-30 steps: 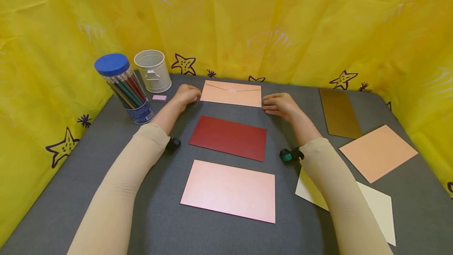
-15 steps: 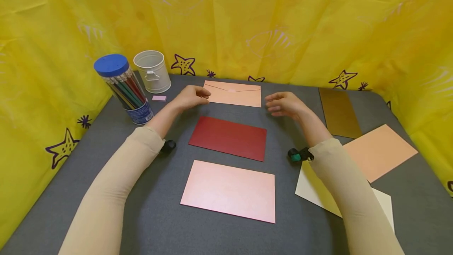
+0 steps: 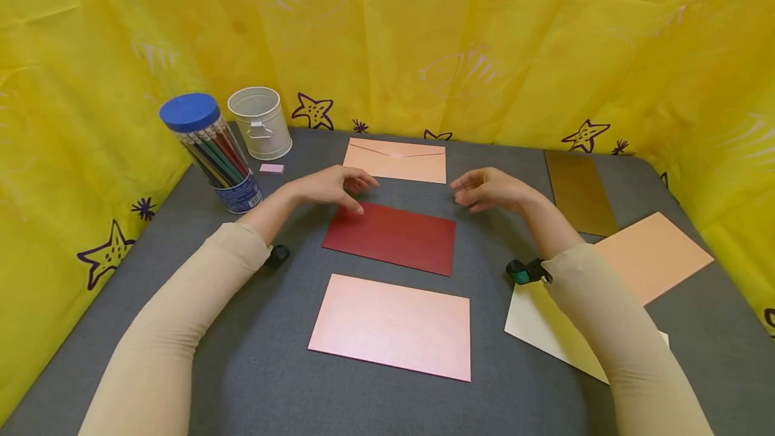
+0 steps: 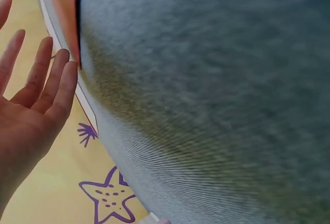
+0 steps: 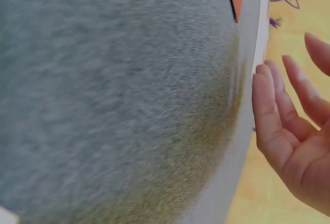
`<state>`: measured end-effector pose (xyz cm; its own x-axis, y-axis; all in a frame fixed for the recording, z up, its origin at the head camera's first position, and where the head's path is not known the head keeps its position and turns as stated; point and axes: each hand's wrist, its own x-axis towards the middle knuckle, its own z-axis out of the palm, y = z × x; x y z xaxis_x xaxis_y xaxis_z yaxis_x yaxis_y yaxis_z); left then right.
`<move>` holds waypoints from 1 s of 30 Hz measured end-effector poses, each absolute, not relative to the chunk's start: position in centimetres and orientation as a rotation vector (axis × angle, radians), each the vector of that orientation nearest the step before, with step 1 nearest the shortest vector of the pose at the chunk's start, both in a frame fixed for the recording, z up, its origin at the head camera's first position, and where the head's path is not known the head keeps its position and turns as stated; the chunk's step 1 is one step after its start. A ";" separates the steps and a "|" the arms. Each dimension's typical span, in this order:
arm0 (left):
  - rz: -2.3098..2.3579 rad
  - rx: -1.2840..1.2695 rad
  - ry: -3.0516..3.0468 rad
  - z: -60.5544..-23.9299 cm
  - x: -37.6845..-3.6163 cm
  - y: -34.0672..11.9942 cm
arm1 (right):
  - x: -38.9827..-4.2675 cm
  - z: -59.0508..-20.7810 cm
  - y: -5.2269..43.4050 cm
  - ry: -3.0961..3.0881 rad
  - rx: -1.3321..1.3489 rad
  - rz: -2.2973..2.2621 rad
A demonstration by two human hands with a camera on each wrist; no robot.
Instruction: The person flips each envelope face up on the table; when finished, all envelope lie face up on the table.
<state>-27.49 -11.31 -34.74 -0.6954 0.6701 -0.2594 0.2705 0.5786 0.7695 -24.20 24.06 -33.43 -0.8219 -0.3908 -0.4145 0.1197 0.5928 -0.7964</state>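
Note:
Three envelopes lie in a column on the dark grey table. The peach envelope [image 3: 402, 163] at the back has its flap side up, the dark red envelope [image 3: 399, 241] is in the middle, and a pale pink envelope [image 3: 393, 328] is nearest. My left hand [image 3: 327, 187] hovers between the peach and red ones, its thumb over the red envelope's back left corner. To the right of the column is my right hand [image 3: 493, 190], fingers loosely bent. Neither hand holds anything; the left wrist view shows spread left fingers [image 4: 38, 74], and relaxed right fingers [image 5: 268, 105] appear in the right wrist view.
At the back left stand a tub of pencils [image 3: 218, 153] with a blue lid, a white metal bucket [image 3: 263, 126] and a small pink eraser [image 3: 272, 169]. Brown [image 3: 578, 194], peach [image 3: 654, 254] and cream [image 3: 545, 321] flat papers or envelopes lie right, partly under the right arm.
Both hands have left the sides of the peach envelope. The left moved right and nearer, its fingers spreading, toward the red envelope; the right came slightly nearer. The envelopes stayed put.

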 end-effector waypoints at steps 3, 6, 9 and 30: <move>0.971 0.760 2.224 -35.0 -27.1 -11.4 | -23.9 -33.7 24.1 2.248 -0.249 -1.133; 0.974 0.768 2.199 -35.2 -26.8 -11.6 | -23.6 -34.0 23.9 2.244 -0.270 -1.088; 0.976 0.767 2.197 -35.2 -26.5 -11.7 | -23.3 -34.3 23.6 2.252 -0.276 -1.047; 0.725 0.741 2.443 -36.0 -25.8 -12.2 | -21.5 -35.5 21.5 2.467 -0.523 -0.789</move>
